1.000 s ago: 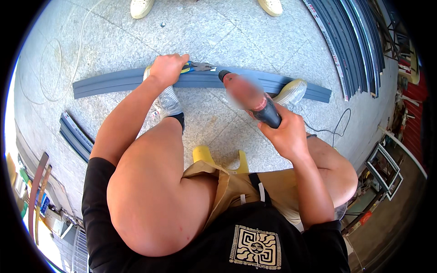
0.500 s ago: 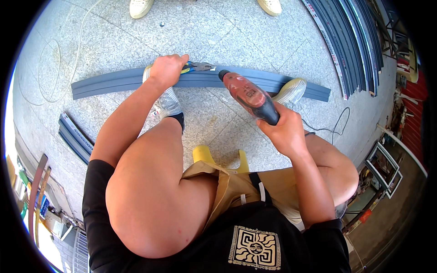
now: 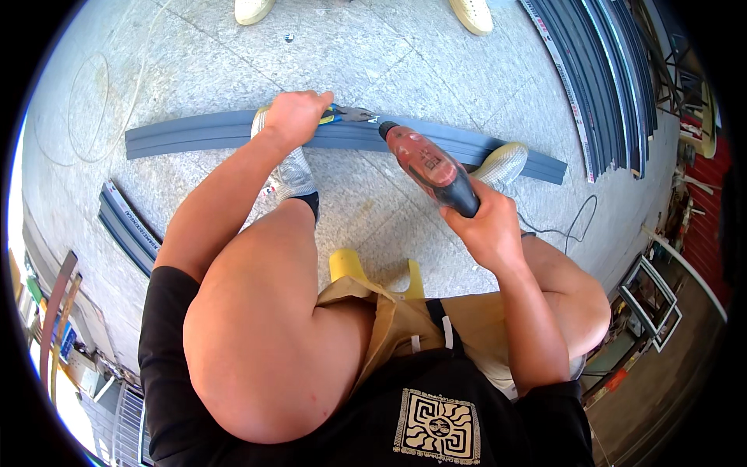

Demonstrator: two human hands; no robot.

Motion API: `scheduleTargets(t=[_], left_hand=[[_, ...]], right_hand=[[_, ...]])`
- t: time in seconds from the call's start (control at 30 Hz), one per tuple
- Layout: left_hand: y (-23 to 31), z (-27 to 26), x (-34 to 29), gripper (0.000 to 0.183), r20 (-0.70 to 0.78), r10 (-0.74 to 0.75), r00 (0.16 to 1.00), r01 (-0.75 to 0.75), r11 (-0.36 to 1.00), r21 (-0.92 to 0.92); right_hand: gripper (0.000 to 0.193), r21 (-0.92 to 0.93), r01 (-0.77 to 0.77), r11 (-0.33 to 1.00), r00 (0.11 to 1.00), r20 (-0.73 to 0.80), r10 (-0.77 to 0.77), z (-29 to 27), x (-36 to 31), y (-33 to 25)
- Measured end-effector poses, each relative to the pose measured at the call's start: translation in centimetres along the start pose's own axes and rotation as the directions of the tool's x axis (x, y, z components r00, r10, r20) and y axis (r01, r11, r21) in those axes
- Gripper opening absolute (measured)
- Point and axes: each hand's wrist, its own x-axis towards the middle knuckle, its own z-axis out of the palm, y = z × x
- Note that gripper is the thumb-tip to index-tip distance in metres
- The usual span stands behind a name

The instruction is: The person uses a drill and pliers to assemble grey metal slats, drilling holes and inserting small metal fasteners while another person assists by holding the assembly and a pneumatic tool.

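My left hand (image 3: 296, 117) is closed around pliers (image 3: 352, 114) with blue and yellow handles, their jaws pointing right over a long grey profile strip (image 3: 194, 134). A small pale bit shows at the jaw tips, too small to name. In my right hand (image 3: 492, 227) is a red and black power drill (image 3: 426, 162), its black nose close to the plier jaws. I cannot tell whether the nose touches anything. The strip lies across the floor, with my left shoe (image 3: 289, 167) and right shoe (image 3: 502, 163) at it.
Long dark profiles (image 3: 599, 86) lie stacked at the upper right. Shorter profiles (image 3: 128, 226) are at the left. A dark cord (image 3: 580, 229) loops beyond my right knee. Another person's shoes (image 3: 471, 14) stand at the far side. A yellow stool (image 3: 346, 265) is beneath me.
The drill's nose and the plier jaws remain close together, with only slight shifts. The view has tilted a little; the other person's shoes appear farther right.
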Motion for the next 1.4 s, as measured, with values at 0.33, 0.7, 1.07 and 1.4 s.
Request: scheduleTargets(t=[0.33, 0.7, 1.07, 1.4], left_hand=[[-0.3, 0.3, 0.0, 0.020, -0.019, -0.001, 1.000, 0.001, 1.000, -0.019], [-0.7, 0.6, 0.0, 0.016, -0.069, 0.004, 0.998, -0.007, 0.999, -0.035], [-0.8, 1.0, 0.1, 0.017, -0.065, 0.016, 0.998, -0.017, 1.000, -0.018], [-1.0, 1.3, 0.0, 0.021, -0.060, 0.021, 0.998, -0.025, 0.998, -0.065]], right_hand=[[0.047, -0.026, -0.027, 0.999, 0.999, 0.018, 0.028, 0.5, 0.2, -0.2], [0.047, -0.025, -0.016, 1.000, 1.000, 0.006, 0.016, 0.8, 0.3, -0.7], [0.051, -0.068, -0.065, 0.996, 0.996, 0.052, 0.069, 0.2, 0.4, -1.6], [0.051, -0.171, -0.001, 0.985, 1.000, 0.010, 0.002, 0.5, 1.0, -2.3]])
